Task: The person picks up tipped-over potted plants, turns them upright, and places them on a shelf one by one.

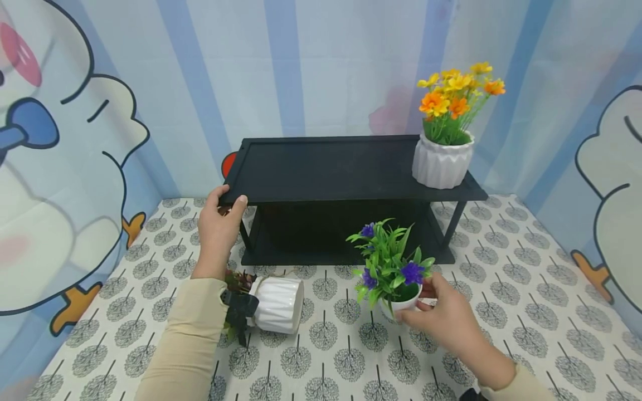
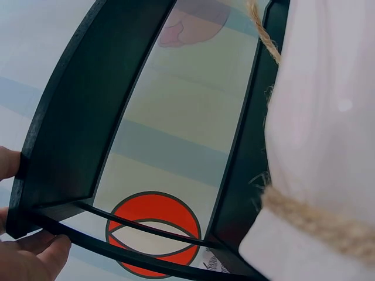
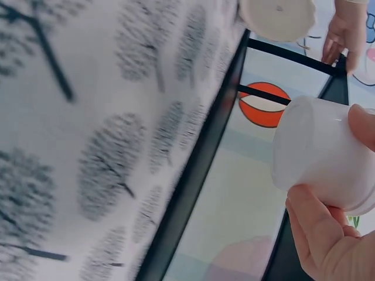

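My left hand (image 1: 219,221) grips the front left corner of a black two-tier shelf (image 1: 331,170), thumb on top and fingers under the edge; the left wrist view shows fingertips (image 2: 35,254) on the shelf frame (image 2: 64,146). My right hand (image 1: 441,314) holds a small white pot (image 1: 401,305) of green leaves and purple flowers (image 1: 388,264), just above the tablecloth in front of the shelf. The right wrist view shows the fingers (image 3: 322,234) curled round that white pot (image 3: 319,155). A ribbed white pot (image 1: 277,304) lies tipped on its side by my left forearm.
A ribbed white pot (image 1: 441,161) of orange and yellow flowers stands on the shelf's top right. The table (image 1: 501,312) wears a tree-print cloth. Cartoon-printed curtains (image 1: 65,167) close in the back and both sides. The shelf's lower tier is dark.
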